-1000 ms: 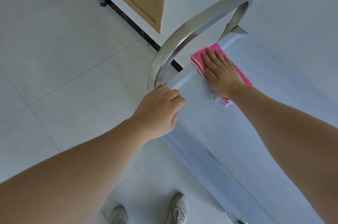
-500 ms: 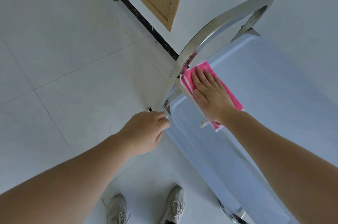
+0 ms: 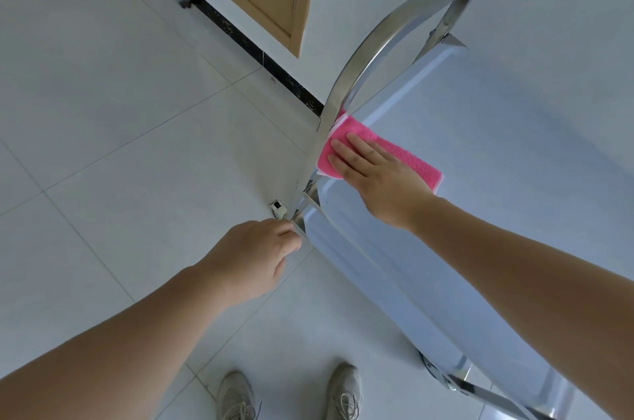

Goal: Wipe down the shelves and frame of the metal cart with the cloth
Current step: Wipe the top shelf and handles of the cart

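The right hand (image 3: 375, 175) lies flat on the pink cloth (image 3: 377, 151), fingers straight and close together, pressing it at the top shelf's (image 3: 480, 151) left end, against the handle (image 3: 387, 31). The left hand (image 3: 252, 256) curls round the near-left corner. I'd keep even pressure, work into that corner, then run along the shelf's near edge.

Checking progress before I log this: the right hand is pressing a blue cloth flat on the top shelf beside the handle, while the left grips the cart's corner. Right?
Not quite: the cloth is pink, not blue, as the head view shows. The right hand does press it flat on the top shelf beside the handle, and the left hand grips the corner.
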`<state>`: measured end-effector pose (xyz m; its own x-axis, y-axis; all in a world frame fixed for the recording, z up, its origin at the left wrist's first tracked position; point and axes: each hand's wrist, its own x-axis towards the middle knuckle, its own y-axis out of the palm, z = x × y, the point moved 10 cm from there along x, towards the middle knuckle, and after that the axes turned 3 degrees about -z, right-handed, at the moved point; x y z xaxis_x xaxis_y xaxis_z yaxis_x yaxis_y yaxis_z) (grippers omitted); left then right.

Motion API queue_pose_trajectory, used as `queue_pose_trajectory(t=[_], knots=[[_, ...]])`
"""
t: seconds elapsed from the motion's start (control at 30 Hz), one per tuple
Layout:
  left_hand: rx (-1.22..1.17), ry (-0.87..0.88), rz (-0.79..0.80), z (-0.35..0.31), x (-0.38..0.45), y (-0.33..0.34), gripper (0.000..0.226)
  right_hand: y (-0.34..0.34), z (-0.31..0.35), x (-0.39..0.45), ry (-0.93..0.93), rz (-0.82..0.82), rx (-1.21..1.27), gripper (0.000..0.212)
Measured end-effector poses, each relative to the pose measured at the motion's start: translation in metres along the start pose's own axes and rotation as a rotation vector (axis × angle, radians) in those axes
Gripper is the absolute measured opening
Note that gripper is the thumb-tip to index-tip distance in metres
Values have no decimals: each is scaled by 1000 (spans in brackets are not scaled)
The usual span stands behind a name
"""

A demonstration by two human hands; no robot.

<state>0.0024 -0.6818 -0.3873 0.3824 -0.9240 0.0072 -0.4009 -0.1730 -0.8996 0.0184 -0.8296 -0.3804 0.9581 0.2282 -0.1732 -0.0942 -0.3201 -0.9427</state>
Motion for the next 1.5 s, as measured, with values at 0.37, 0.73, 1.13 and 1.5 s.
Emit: queue_pose_trajectory(t=[0.37, 0.73, 1.13, 1.5], knots=[[35, -92, 42, -5, -18, 32, 22, -3, 6, 43, -33, 0, -578, 69], [-24, -271, -118, -78, -45, 40, 16, 1, 1, -23, -80, 42, -590, 63], [-131, -123, -26, -147, -61, 71, 19, 29, -5, -132, 39, 18, -385, 61], [-90, 52, 82, -204, -62, 94, 19, 53, -30, -238, 186, 57, -284, 61]])
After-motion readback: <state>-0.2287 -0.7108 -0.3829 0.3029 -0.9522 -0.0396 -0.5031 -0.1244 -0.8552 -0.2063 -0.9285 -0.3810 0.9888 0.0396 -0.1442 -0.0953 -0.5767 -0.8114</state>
